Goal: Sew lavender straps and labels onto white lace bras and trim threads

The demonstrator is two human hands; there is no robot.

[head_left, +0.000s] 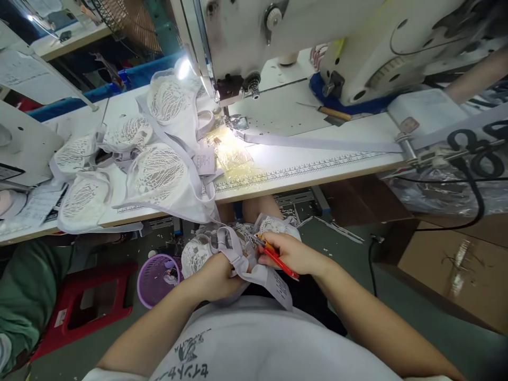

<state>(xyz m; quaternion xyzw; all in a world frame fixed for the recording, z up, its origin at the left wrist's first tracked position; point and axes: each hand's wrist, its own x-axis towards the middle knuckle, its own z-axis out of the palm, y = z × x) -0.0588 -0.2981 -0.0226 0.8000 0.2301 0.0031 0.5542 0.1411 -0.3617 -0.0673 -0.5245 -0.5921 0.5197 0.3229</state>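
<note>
White shirt (257, 338), hands (296, 254) closed round bra (257, 274) and red snips (280, 260), purple basket (151, 283), table (286, 163) ahead

Over there, cupped white lace bras (161, 172) lie left of the long-armed white metal sewing machine (234, 42), above a round purple plastic basket (151, 283).

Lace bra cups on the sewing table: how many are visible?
5: the back cup, the middle cup ahead of it and leftward, the front-right cup, the far-left cup and the front-left cup. Folds may hide more.
</note>
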